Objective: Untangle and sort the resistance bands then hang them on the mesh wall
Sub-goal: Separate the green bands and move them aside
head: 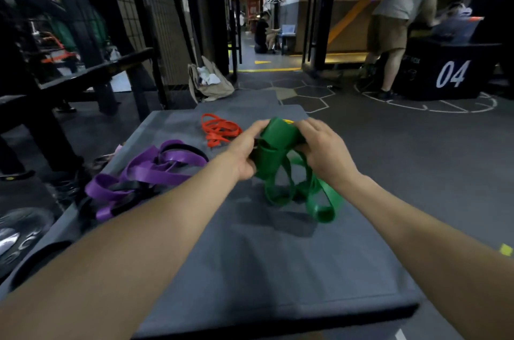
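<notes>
**Both hands on the green band above the mat**

I see the wide green rubber resistance band point(281, 145) bunched up and lifted over the middle of the grey padded mat point(250, 256). My left hand point(244, 150) grips its upper part from the left, fingers curled around the folds. My right hand point(322, 150) clasps the same bunch from the right, thumb on top. The band's lower loops hang down, and the lowest ones touch the mat near its right edge.

A tangle of purple flat rubber bands point(144, 172), with black bands point(183, 148) mixed in, lies along the mat's left edge. A thin orange-red rubber band point(219, 129) lies coiled near the far edge, just left of my left hand.

Beyond the far edge, a beige cloth bag point(211, 83) rests against a dark mesh wall point(155, 5). Off to the right stands a black box marked 04 point(445, 69).
</notes>
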Tool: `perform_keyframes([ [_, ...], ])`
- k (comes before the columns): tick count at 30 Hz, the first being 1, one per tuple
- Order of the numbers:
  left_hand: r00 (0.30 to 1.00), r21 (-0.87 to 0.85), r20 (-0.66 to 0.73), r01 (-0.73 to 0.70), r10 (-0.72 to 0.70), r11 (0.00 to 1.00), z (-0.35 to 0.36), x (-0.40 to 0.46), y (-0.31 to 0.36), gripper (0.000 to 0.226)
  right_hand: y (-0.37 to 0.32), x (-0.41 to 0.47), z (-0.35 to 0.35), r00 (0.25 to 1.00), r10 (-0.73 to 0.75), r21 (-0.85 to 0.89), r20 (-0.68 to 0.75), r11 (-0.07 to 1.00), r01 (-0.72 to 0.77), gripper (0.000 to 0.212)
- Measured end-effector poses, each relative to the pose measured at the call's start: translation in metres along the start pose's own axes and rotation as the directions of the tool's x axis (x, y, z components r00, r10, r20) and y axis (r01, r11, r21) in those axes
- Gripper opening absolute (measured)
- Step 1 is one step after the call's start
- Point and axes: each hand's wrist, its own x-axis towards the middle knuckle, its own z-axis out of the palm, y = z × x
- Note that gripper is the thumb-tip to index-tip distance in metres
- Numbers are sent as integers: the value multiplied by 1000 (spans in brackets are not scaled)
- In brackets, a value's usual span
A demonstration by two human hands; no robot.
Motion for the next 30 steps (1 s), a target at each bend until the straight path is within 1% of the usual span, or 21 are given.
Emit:
perform_keyframes([
  [1,1000,6,11,-16,16,1000,9,5,3,31,7,2,-2,999,3,-13,-35,1000,-3,32],
  [3,998,32,35,-50,49,998,22,14,9,29,21,6,-5,998,13,-32,-59,999,-15,32],
  [7,994,48,72,-87,83,995,38,33,16,31,42,19,2,994,37,-38,-105,998,-41,40],
  [8,994,46,64,-86,83,995,37,40,13,33,45,22,7,995,35,-47,-99,998,-40,41],
  [10,997,55,58,-51,48,997,29,52,2,38,51,23,24,999,32,-72,-35,997,-34,42],
  [11,999,81,48,-25,21,996,24,56,-4,42,53,19,35,999,36,-92,7,995,-36,41],
  [12,999,149,34,2,-7,989,16,62,-14,49,56,11,48,998,46,-139,52,990,-38,39],
  [13,999,321,0,34,-36,946,8,66,-26,61,59,1,61,993,60,-191,106,981,-39,38],
  [14,998,513,-48,65,-46,856,-1,70,-39,71,62,-10,74,980,75,-237,183,971,-30,40],
  [15,996,655,-91,69,-12,753,-9,71,-51,70,66,-19,84,967,74,-288,243,958,-1,40],
  [16,993,712,-112,53,38,700,-17,73,-62,62,67,-25,91,950,94,-303,297,953,0,36],
  [17,993,715,-109,43,51,698,-22,73,-71,55,70,-28,96,942,106,-295,320,955,-7,32],
  [19,994,683,-93,28,49,730,-24,76,-80,50,73,-27,98,921,132,-285,368,958,-23,40],
  [21,991,679,-97,1,88,734,-24,80,-82,51,72,-25,94,912,143,-314,384,949,-17,51],
  [23,979,689,-123,-34,163,724,-24,85,-82,59,70,-27,91,920,162,-318,357,947,-43,61],
  [25,961,750,-113,-85,254,656,-26,83,-80,64,66,-27,88,937,179,-313,300,946,-81,65],
  [27,943,803,-72,-139,326,580,-28,81,-77,62,61,-24,85,950,184,-295,251,950,-106,66],
  [30,934,851,-19,-172,356,496,-33,77,-70,60,52,-14,81,939,209,-278,274,951,-131,76],
])
